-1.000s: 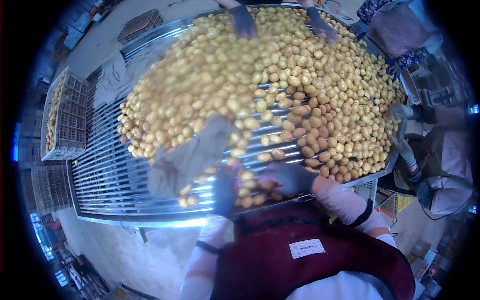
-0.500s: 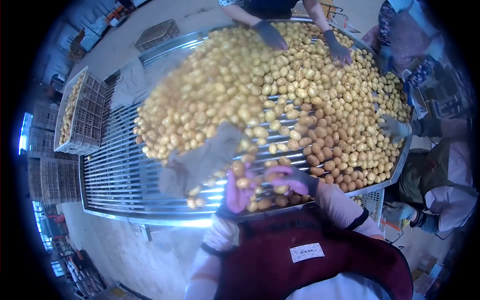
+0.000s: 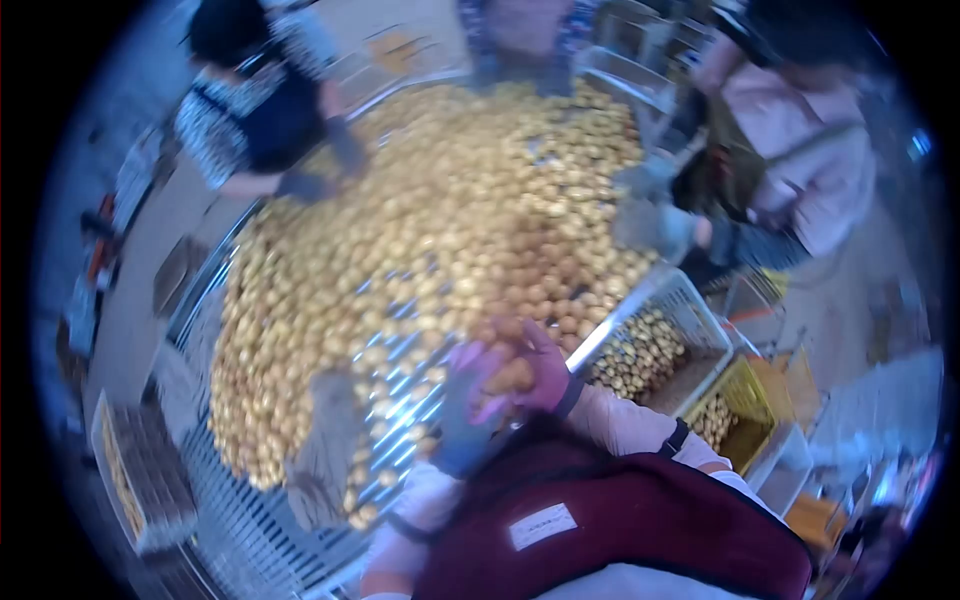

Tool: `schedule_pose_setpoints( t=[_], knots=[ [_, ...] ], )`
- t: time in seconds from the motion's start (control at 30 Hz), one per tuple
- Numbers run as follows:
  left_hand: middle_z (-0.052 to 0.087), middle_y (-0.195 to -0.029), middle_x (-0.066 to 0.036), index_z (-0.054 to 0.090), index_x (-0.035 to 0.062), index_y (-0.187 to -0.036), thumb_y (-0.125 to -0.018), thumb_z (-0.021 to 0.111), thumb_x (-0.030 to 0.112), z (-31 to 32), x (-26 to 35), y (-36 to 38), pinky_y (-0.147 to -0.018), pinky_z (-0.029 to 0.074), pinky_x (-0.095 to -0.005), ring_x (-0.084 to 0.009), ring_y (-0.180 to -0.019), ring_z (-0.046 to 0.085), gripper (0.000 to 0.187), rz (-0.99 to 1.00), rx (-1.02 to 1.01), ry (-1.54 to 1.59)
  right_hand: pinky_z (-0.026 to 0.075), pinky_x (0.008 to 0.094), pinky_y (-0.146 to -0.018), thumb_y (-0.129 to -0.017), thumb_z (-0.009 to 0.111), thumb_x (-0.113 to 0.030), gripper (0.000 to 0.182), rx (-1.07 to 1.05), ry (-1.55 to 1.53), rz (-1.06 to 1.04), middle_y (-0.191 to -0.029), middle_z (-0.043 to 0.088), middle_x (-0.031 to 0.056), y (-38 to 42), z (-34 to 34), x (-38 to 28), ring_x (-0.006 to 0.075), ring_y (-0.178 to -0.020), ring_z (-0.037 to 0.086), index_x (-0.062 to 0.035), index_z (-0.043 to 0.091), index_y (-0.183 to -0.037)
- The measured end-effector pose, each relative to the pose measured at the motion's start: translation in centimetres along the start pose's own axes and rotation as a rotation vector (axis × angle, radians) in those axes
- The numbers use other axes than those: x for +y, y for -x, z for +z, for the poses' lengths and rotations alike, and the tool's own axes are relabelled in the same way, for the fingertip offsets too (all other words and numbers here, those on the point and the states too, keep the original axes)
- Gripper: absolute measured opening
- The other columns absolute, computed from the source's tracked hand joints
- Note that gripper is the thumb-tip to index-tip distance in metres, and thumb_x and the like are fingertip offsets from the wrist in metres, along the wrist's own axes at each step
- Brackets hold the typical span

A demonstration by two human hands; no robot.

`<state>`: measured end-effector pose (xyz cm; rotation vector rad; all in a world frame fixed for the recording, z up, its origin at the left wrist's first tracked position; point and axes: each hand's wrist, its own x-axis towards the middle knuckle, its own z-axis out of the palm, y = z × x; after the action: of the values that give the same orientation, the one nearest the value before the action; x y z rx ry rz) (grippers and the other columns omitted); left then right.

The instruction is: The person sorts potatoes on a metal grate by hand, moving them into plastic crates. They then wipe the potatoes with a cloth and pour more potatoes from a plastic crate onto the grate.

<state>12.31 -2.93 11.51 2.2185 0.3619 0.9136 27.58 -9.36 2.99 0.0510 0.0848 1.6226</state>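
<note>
Near the table's front edge, my left hand [image 3: 468,395] and my right hand [image 3: 547,368], both in pink-and-grey gloves, are cupped around several brown, oval potatoes [image 3: 515,375]. The potatoes sit between the two palms, and blur hides which fingers press on which. Just beyond my hands spreads a large heap of yellow potatoes [image 3: 420,210], with a browner patch [image 3: 540,265] on its near right side. A crumpled grey cloth [image 3: 325,440] lies on the slatted metal table [image 3: 260,530], left of my left hand.
A white crate [image 3: 705,335] of small potatoes and a yellow crate [image 3: 765,395] stand at my right. Another crate [image 3: 145,480] is at the left. Co-workers with gloved hands stand at the far left, the far side [image 3: 520,40] and the right [image 3: 790,150].
My view has swung right, bringing the white and yellow crates into sight. My hands have come together around brown potatoes; earlier they were apart, low over the slats.
</note>
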Motion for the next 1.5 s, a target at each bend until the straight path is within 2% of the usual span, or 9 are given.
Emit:
schedule_pose_setpoints(
  t=[0.23, 0.3, 0.5, 0.63, 0.77, 0.87, 1.03, 1.4, 1.5],
  knots=[
    [0.06, -0.122, -0.014, 0.059, 0.0035, -0.121, -0.073, 0.075, 0.007, 4.5, -2.1, 0.8, -0.113, 0.037, -0.0455, -0.0318, -0.125, 0.051, 0.051, 0.036, -0.144, 0.088, 0.057, 0.0451, -0.079, -0.1, 0.053, -0.046, 0.045, 0.237, 0.114, -0.548, -0.126, 0.061, 0.0101, 17.0, -0.5, -6.6, 0.0295, -0.111, 0.062, -0.0127, 0.054, -0.131],
    [0.059, -0.12, -0.013, 0.059, 0.0032, -0.122, -0.074, 0.075, 0.007, 5.8, -2.6, 1.6, -0.108, 0.041, -0.0416, -0.0301, -0.122, 0.054, 0.051, -0.4, -0.225, 0.31, 0.058, 0.0448, -0.076, -0.1, 0.056, -0.043, 0.043, 0.369, 0.178, -0.722, -0.12, 0.063, 0.0101, 23.4, -2.2, -7.1, 0.0282, -0.103, 0.064, -0.0117, 0.055, -0.128],
    [0.06, -0.116, -0.012, 0.058, 0.0019, -0.123, -0.078, 0.073, 0.007, 9.0, -2.3, 0.8, -0.1, 0.045, -0.0387, -0.0284, -0.113, 0.058, 0.048, -0.055, -0.367, 0.131, 0.055, 0.042, -0.078, -0.096, 0.06, -0.044, 0.047, 1.136, 0.162, -1.22, -0.117, 0.062, 0.0077, 39.7, -6.5, -2.6, 0.0266, -0.097, 0.065, -0.0142, 0.051, -0.132],
    [0.061, -0.118, -0.017, 0.058, 0.0007, -0.122, -0.082, 0.07, 0.011, 12.4, 1.0, -1.9, -0.1, 0.044, -0.0446, -0.035, -0.113, 0.057, 0.043, 0.0, -0.505, 0.284, 0.055, 0.0388, -0.085, -0.098, 0.056, -0.029, 0.039, 1.448, 0.587, -1.087, -0.115, 0.063, 0.0074, 36.6, -7.4, -1.5, 0.0232, -0.102, 0.065, -0.0076, 0.053, -0.131],
    [0.059, -0.118, -0.018, 0.056, 0.0023, -0.125, -0.08, 0.074, 0.015, 15.7, 2.3, -3.4, -0.099, 0.043, -0.046, -0.0387, -0.114, 0.055, 0.05, 0.205, -0.62, 0.276, 0.048, 0.0341, -0.097, -0.105, 0.05, -0.033, 0.055, 0.547, 0.609, -0.738, -0.124, 0.064, 0.0108, 24.4, 2.8, -0.5, 0.0237, -0.11, 0.064, -0.0044, 0.037, -0.149],
    [0.056, -0.123, -0.018, 0.053, 0.0022, -0.129, -0.077, 0.077, 0.015, 16.6, 1.5, -3.3, -0.1, 0.042, -0.0466, -0.0396, -0.117, 0.053, 0.058, 0.313, -0.597, 0.188, 0.049, 0.0325, -0.096, -0.098, 0.062, -0.019, 0.052, 0.588, 0.844, -0.682, -0.125, 0.062, 0.0104, 21.2, 6.3, -1.2, 0.021, -0.113, 0.062, -0.0024, 0.043, -0.144],
    [0.044, -0.143, -0.021, 0.036, 0.0005, -0.145, -0.082, 0.075, 0.016, 12.0, -2.0, -3.0, -0.111, 0.036, -0.0453, -0.0365, -0.133, 0.045, 0.075, -0.135, -0.386, 0.184, 0.051, 0.0301, -0.093, -0.083, 0.072, 0.002, 0.046, 0.585, 0.832, -0.91, -0.118, 0.062, 0.0083, 22.1, 4.5, -3.1, 0.0162, -0.109, 0.062, -0.0031, 0.054, -0.125],
    [0.046, -0.148, -0.021, 0.041, 0.0051, -0.15, -0.094, 0.066, 0.035, -1.8, -18.0, 10.2, -0.114, 0.029, -0.0559, -0.0439, -0.139, 0.037, 0.068, -0.139, -0.133, -0.934, 0.054, 0.0303, -0.075, -0.094, 0.065, -0.011, 0.031, 0.815, 0.667, -0.96, -0.107, 0.06, 0.001, 28.8, -10.9, -6.3, 0.0125, -0.091, 0.06, -0.0121, 0.051, -0.121],
    [0.043, -0.151, -0.023, 0.038, 0.0012, -0.15, -0.092, 0.068, 0.027, -1.1, -14.6, 10.0, -0.118, 0.023, -0.0534, -0.043, -0.141, 0.036, 0.07, -0.317, -0.198, -0.784, 0.049, 0.0355, -0.081, -0.098, 0.064, -0.025, 0.032, 1.593, 0.517, -0.877, -0.106, 0.056, 0.0041, 29.7, -11.3, -7.8, 0.0186, -0.099, 0.056, -0.009, 0.052, -0.122]
  ],
)
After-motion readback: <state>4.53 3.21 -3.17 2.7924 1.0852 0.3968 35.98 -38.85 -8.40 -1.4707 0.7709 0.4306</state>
